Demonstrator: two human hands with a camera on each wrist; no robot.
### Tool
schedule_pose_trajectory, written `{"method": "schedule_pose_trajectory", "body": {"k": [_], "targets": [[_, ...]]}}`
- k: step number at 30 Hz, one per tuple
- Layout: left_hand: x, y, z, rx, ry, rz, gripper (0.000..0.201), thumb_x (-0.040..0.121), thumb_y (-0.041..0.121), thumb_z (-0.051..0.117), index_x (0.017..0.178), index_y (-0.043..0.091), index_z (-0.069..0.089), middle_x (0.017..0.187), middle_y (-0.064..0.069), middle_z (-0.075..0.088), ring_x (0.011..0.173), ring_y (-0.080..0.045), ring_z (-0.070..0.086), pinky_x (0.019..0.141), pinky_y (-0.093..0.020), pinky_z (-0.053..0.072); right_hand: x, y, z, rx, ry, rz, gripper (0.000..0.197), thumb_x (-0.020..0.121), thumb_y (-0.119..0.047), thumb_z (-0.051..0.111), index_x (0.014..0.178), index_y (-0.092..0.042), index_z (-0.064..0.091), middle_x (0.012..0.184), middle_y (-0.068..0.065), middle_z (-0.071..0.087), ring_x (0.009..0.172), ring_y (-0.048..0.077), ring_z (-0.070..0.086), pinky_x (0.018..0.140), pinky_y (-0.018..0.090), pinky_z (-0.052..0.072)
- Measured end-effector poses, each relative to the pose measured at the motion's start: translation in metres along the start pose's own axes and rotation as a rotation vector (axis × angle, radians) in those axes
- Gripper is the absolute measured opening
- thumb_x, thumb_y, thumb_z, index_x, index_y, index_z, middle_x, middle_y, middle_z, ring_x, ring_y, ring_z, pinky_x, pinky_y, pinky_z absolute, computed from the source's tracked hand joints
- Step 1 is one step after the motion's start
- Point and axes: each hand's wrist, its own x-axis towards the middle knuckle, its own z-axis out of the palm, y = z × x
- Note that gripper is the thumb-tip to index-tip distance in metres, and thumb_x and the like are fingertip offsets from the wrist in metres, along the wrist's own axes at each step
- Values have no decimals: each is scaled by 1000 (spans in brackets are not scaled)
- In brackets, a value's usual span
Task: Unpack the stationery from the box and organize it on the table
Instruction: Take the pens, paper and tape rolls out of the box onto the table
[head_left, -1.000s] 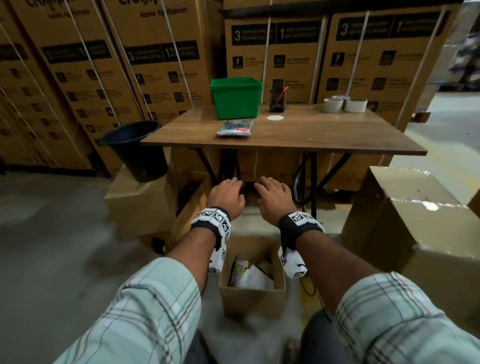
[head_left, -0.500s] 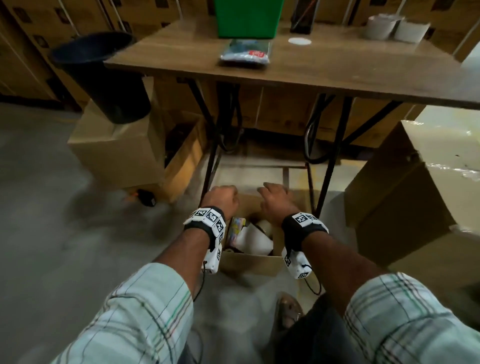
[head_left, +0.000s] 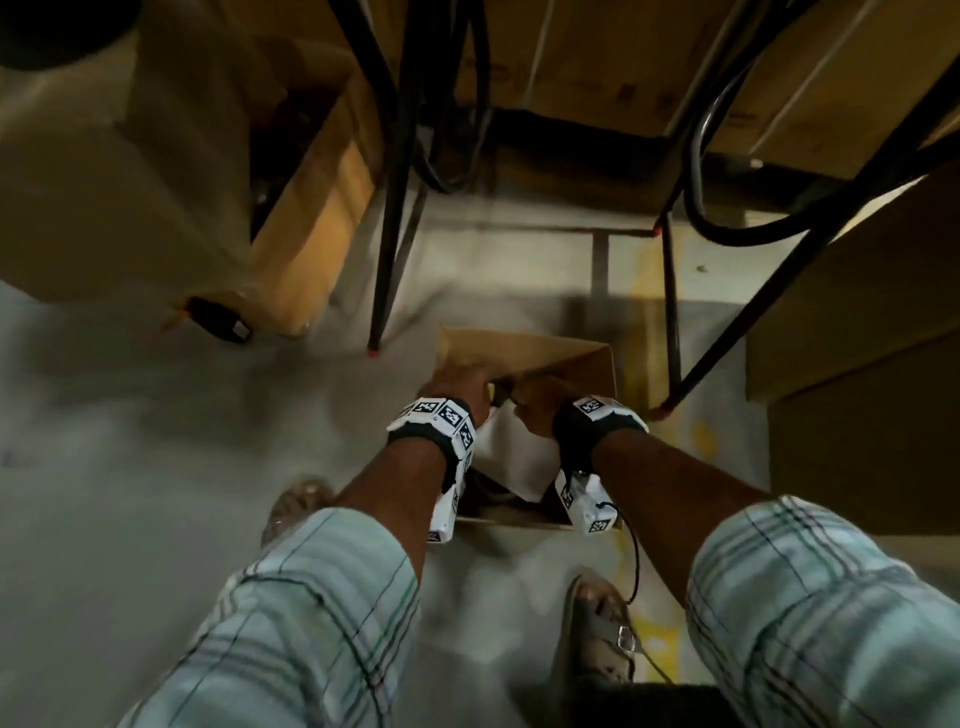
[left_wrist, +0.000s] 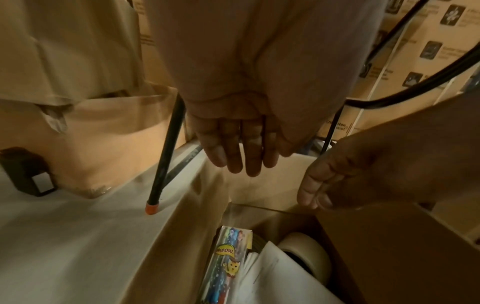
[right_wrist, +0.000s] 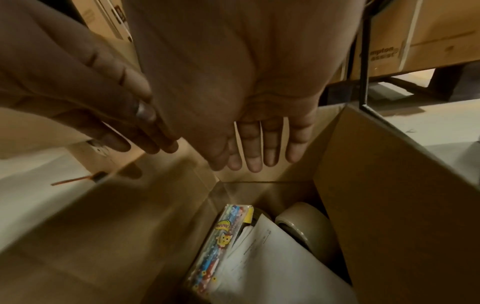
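An open cardboard box (head_left: 582, 364) stands on the floor in front of the table legs. Inside lie a colourful cartoon-printed pack (left_wrist: 230, 263) (right_wrist: 221, 242), white paper sheets (head_left: 511, 460) (left_wrist: 280, 279) (right_wrist: 267, 265) and a beige tape roll (left_wrist: 307, 253) (right_wrist: 303, 224). My left hand (head_left: 454, 387) (left_wrist: 239, 158) and right hand (head_left: 540, 408) (right_wrist: 259, 154) hover side by side in the box's mouth. Their fingers are straight, point down and hold nothing. In the head view the hands hide most of the contents.
Black table legs with orange feet (head_left: 382, 291) (head_left: 670, 322) stand just beyond the box. Larger cardboard boxes flank it at left (head_left: 130, 182) and right (head_left: 857, 364). A small black device (head_left: 218, 319) lies on the floor. My sandalled feet (head_left: 602, 634) are beside the box.
My head has tipped down, so the tabletop has left the view. Both hands have dropped from above the box into its opening, still holding nothing.
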Motion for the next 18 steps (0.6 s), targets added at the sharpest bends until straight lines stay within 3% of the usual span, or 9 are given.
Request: {"method": "schedule_pose_trajectory", "body": {"k": [2, 4, 6, 8, 10, 13, 16, 18], "targets": [[20, -8, 15, 4, -7, -8, 42, 94, 36, 39, 131, 23, 54, 143, -10, 47, 127, -35, 48, 106, -43, 41, 24, 7, 11, 56, -8, 27, 24, 92, -13, 51, 114, -12, 60, 122, 17, 59, 111, 35, 57, 83, 36, 45], [37, -14, 31, 47, -50, -30, 41, 98, 23, 43, 138, 18, 47, 152, -9, 35, 138, -32, 36, 113, -40, 33, 46, 13, 24, 86, -19, 10, 33, 91, -11, 50, 124, -11, 56, 126, 14, 56, 117, 36, 53, 88, 38, 43], [48, -13, 41, 51, -80, -46, 39, 98, 14, 42, 137, 11, 48, 150, -15, 39, 136, -32, 39, 112, -38, 31, 62, 20, 36, 57, -63, -2, 41, 94, -15, 47, 136, -15, 47, 139, 11, 47, 129, 34, 44, 101, 41, 38], [56, -13, 48, 65, -80, -60, 37, 100, 16, 40, 135, 9, 49, 146, -17, 43, 134, -32, 42, 111, -39, 31, 72, 27, 45, 42, -99, 25, 46, 97, -19, 45, 142, -17, 39, 146, 9, 39, 137, 32, 35, 109, 40, 30], [67, -16, 56, 57, -83, -65, 37, 100, 19, 40, 134, 8, 49, 143, -17, 47, 131, -33, 46, 107, -40, 36, 78, 34, 54, 26, -90, 48, 46, 99, -24, 43, 144, -18, 36, 145, 7, 38, 138, 30, 33, 110, 39, 28], [76, -24, 63, 88, -121, -101, 36, 101, 21, 38, 132, 9, 50, 139, -15, 51, 126, -33, 51, 100, -40, 42, 86, 43, 69, 4, -60, 3, 44, 96, -31, 45, 139, -19, 44, 141, 7, 44, 133, 31, 41, 109, 42, 35], [77, -27, 67, 87, -168, -115, 34, 101, 22, 36, 128, 10, 54, 132, -13, 56, 120, -34, 55, 99, -41, 45, 91, 40, 73, -47, -64, -17, 51, 96, -30, 46, 144, -17, 36, 147, 8, 38, 136, 31, 36, 113, 43, 29], [84, -28, 73, 84, -198, -121, 32, 99, 23, 41, 125, 12, 56, 130, -14, 57, 118, -33, 57, 99, -42, 48, 97, 36, 75, -133, 5, -88, 51, 89, -25, 53, 139, -20, 43, 138, 10, 50, 126, 32, 49, 105, 47, 40]]}}
